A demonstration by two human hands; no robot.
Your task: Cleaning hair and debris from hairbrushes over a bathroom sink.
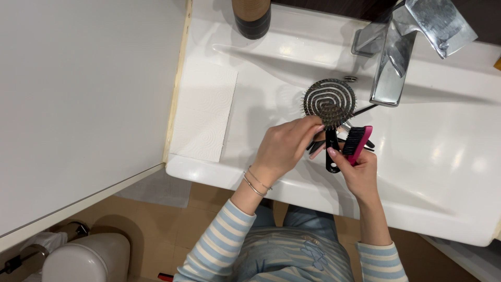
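Item: round hairbrush (329, 102), centre of the frame, held above the white sink (443, 156). We record a black spiral-patterned head with short bristles and a clump of grey hair caught near its lower edge; the black handle points down toward us.

Our left hand (284, 149), two thin bracelets at the wrist, has its fingers pinched together at the lower rim of the brush head, touching the hair there. Our right hand (360, 169) is closed around the brush handle and also grips a small pink cleaning brush (357, 143) with black bristles, just right of the handle. We judge the brush is kept over the basin so loose hair falls into it. Some thin dark and pink pieces behind the handle are too hidden to identify.

Also present: chrome tap (402, 52), upper right; folded white paper towel (203, 112) on the sink's left ledge; brown-and-black bottle (251, 18), top centre.
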